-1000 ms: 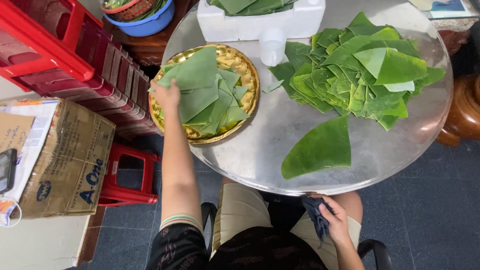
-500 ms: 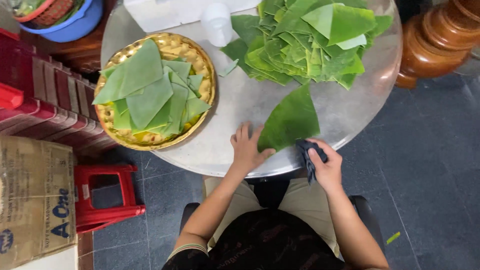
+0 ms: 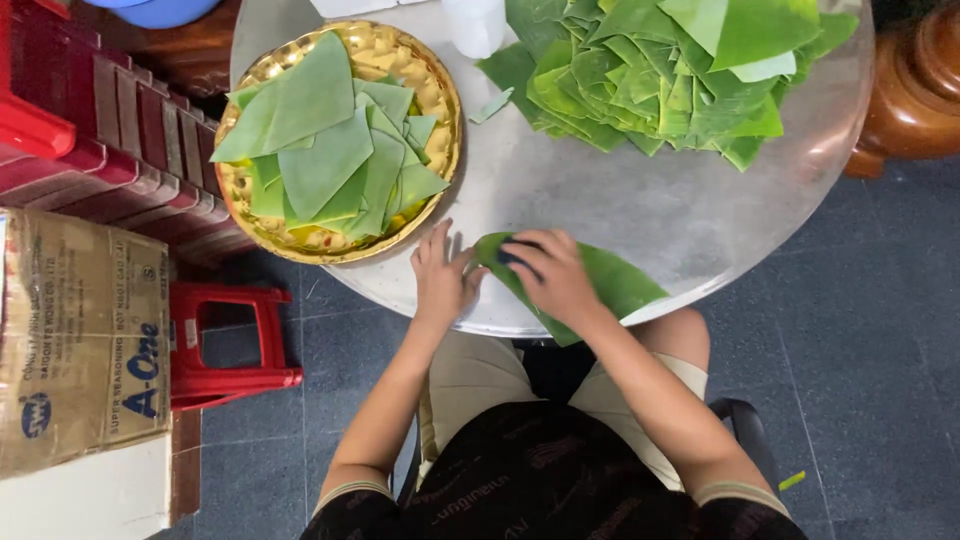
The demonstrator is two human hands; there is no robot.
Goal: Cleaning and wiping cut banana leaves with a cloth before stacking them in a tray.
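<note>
A large green leaf piece [image 3: 610, 285] lies at the near edge of the round metal table [image 3: 600, 200]. My left hand [image 3: 440, 275] rests flat on the table and touches the leaf's left tip. My right hand [image 3: 555, 275] presses a dark cloth [image 3: 520, 252] down on the leaf. To the left, a gold tray [image 3: 440, 100] holds several cut green leaf pieces [image 3: 320, 150]. At the far side of the table sits a big pile of green leaves [image 3: 660, 70].
A white container [image 3: 475, 22] stands behind the tray. A red stool [image 3: 230, 345] and a cardboard box [image 3: 80, 340] are on the floor at left, red crates [image 3: 60, 110] behind them. A brown wooden piece [image 3: 915, 90] stands at right.
My left hand came back from the gold tray to the near leaf. My right hand rose from my lap with the dark cloth and now presses it on the leaf.
</note>
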